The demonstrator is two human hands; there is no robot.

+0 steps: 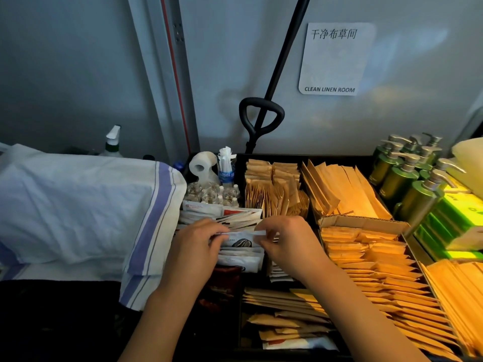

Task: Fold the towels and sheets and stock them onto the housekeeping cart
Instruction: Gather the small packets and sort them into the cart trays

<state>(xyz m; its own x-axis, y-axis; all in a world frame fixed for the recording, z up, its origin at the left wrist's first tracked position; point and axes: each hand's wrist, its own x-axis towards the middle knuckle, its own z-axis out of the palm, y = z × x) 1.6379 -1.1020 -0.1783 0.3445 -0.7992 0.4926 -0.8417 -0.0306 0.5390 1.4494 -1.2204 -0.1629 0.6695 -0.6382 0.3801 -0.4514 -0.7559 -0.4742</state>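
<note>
Sorting sachets, not folding, by the look of it. Both hands down in the cart tray [311, 155], in the compartment of white packets [240, 253] just right of the folded striped linen [86, 205]. Left hand [194, 246] with fingers curled, pinching the left end of one white packet at the top of the stack. Right hand [287, 239] pinching the other end of that same packet, thumb and fingertips closed on its upper edge. Packet held flat between the two, just above the rest of the stack.

Striped linen already folded and sitting at the left side of the cart, touching the tray's left edge, blue stripe hanging over the corner. No loose towels or sheets anywhere in view, so probably the stocking end of the job, tidying the small stuff.

Farther right of the linen: brown paper packets [271, 194] in rows, then a cardboard box [363, 222] of orange-looking ones, then green pump bottles [407, 173] at the far end. Toilet roll [201, 165] and a small water bottle [226, 168] just behind the white packets. Clean Linen Room sign [334, 58] on the wall above.

Next move, best guess: slot that packet back in line with the others. Needs a light grip and a straight drop, otherwise likely to knock the neighbours out of order.
</note>
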